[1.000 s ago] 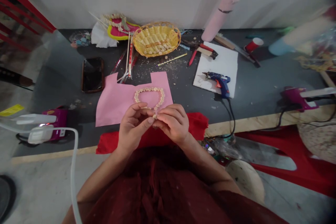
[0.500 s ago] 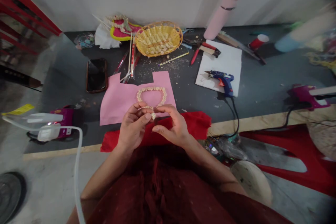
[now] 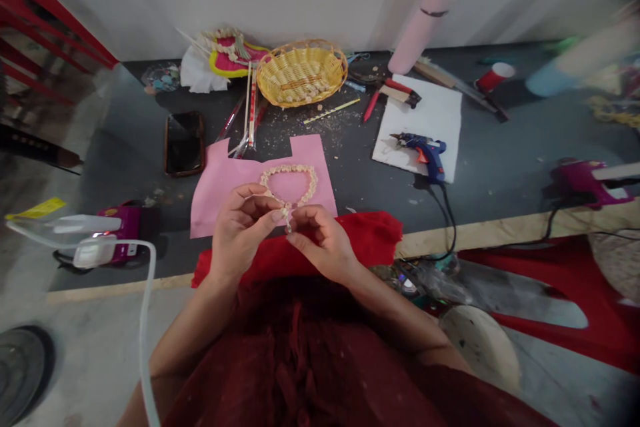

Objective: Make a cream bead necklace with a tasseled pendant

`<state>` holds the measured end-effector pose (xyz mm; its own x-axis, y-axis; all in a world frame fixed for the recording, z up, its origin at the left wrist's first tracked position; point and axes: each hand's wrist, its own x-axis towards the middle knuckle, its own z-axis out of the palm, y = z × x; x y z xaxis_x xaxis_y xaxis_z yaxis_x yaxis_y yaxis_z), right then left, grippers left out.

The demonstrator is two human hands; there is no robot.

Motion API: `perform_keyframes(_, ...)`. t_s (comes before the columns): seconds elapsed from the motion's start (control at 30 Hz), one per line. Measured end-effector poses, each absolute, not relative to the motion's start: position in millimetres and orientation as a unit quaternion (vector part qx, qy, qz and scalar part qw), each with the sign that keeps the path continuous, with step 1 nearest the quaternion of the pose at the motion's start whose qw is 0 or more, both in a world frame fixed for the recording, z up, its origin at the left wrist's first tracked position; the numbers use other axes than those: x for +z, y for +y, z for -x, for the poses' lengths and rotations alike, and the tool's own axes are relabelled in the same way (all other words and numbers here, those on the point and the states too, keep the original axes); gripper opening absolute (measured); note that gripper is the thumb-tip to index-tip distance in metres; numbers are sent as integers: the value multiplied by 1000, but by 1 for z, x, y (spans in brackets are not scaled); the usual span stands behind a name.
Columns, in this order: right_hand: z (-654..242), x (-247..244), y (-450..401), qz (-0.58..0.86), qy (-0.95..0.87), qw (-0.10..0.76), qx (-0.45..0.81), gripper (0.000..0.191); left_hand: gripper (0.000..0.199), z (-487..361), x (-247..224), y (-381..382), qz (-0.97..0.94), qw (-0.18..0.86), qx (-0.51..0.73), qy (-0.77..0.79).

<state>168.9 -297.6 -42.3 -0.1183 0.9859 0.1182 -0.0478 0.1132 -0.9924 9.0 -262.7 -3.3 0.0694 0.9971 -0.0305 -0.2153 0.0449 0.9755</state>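
Note:
A loop of small cream flower-like pieces, a garland (image 3: 313, 180), lies on a pink sheet (image 3: 220, 190) with its near end lifted toward me. My left hand (image 3: 240, 230) pinches this near end between thumb and forefinger. Opposite it, my right hand (image 3: 325, 243) is closed, thumb and fingertips on the short tail that hangs below the loop. The tail's exact make is too small to tell. Under both wrists a red cloth (image 3: 373, 237) lies along the table's front edge.
Behind the sheet stand a yellow wicker basket (image 3: 270, 77) and a pink bottle (image 3: 415, 30). A blue glue gun (image 3: 425, 150) rests on a white board (image 3: 390, 140), its cord running over the front edge. A phone (image 3: 185, 143) and a purple device (image 3: 127, 233) are at left.
My left hand has shifted slightly left. My right thumb and fingertips have closed together on the tail, which now hangs lower between the hands. The loop stays on the sheet.

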Motion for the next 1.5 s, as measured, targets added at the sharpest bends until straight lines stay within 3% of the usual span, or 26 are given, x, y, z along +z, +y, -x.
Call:
perform_keyframes(0.33,-176,-31,-301,450,-641,440,439,6,41,-1,11,-250,-602,498,434,448)
perform_keyframes(0.6,-186,-37,-301,445,-609,420,504,19,40,-1,12,-246,-663,473,394,426)
perform_keyframes(0.87,-199,-27,-285,467,-632,486,382,12,46,0,9,-243,-711,462,352,396)
perform_keyframes(1.2,-210,-24,-270,378,-739,448,332,16,68,-7,7,-242,-664,533,339,401)
perform_keyframes(1.5,-222,-19,-264,376,-753,416,343,13,42,-11,-7,-258,-629,570,335,409)
